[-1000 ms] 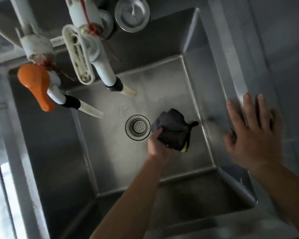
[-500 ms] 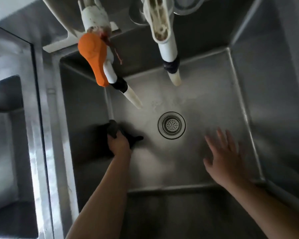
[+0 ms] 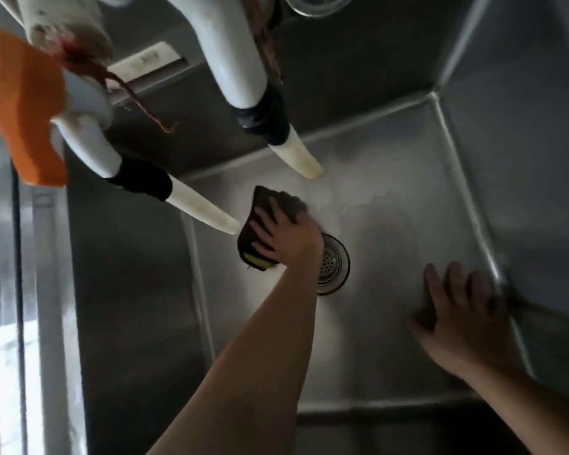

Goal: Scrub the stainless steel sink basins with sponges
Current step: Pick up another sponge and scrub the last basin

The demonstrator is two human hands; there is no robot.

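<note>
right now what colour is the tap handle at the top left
Orange, on the tap handle, clearest in the head view.

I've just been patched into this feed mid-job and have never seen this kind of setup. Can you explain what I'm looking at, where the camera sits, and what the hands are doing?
There is no machine: a person works with bare hands, and the single picture comes from a camera on their head, looking down into a stainless steel sink basin. The left hand presses a dark scrubbing sponge with a yellow-green underside onto the basin floor, just left of the round drain strainer. The right hand holds nothing; its fingers are spread near the right wall, though I cannot tell whether they touch it. Two white tap spouts hang over the basin from above, and the left one carries an orange handle.
</note>
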